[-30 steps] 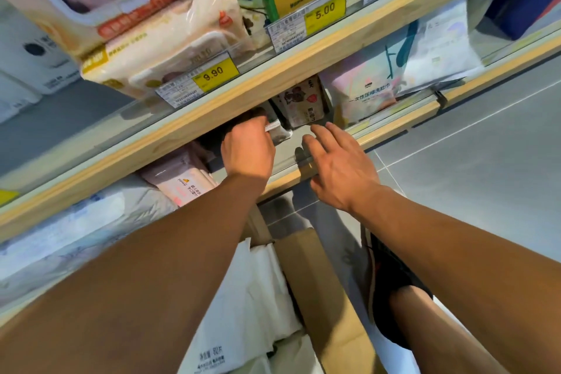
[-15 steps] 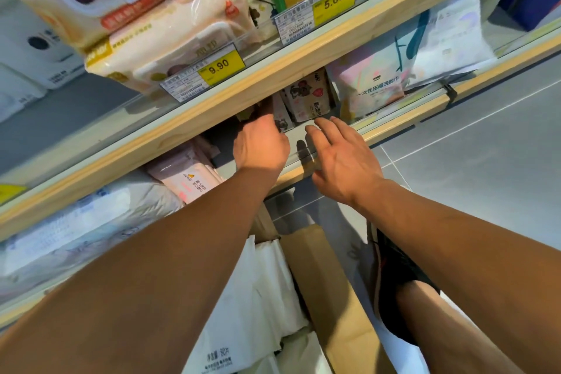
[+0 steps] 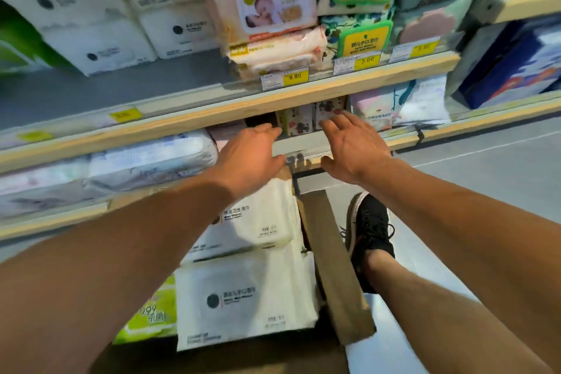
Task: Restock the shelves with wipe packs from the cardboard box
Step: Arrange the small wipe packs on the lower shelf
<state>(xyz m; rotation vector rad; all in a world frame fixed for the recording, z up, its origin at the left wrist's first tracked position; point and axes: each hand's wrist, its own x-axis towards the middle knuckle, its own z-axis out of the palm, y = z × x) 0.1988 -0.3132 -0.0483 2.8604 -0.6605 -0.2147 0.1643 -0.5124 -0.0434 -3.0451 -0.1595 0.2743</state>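
Observation:
Two small patterned wipe packs (image 3: 296,122) stand upright at the back of the lower shelf (image 3: 306,146), under the wooden shelf edge (image 3: 212,118). My left hand (image 3: 252,155) hovers in front of that shelf, fingers apart, holding nothing. My right hand (image 3: 352,149) is beside it, fingers spread, its fingertips close to the right small pack (image 3: 329,109). Below my arms the cardboard box (image 3: 337,267) stands on the floor with its flap open. White wipe packs (image 3: 243,304) and a green pack (image 3: 148,316) lie inside it.
The upper shelf holds white packs (image 3: 91,18), baby wipe packs (image 3: 273,12) and green-labelled packs (image 3: 361,9), with yellow price tags (image 3: 294,76) on its edge. Soft packs (image 3: 145,161) fill the lower shelf's left. A black shoe (image 3: 370,231) stands right of the box.
My left hand has come out from under the shelf and is now open and empty. The view has tilted up and back, showing more of the upper shelf and the box.

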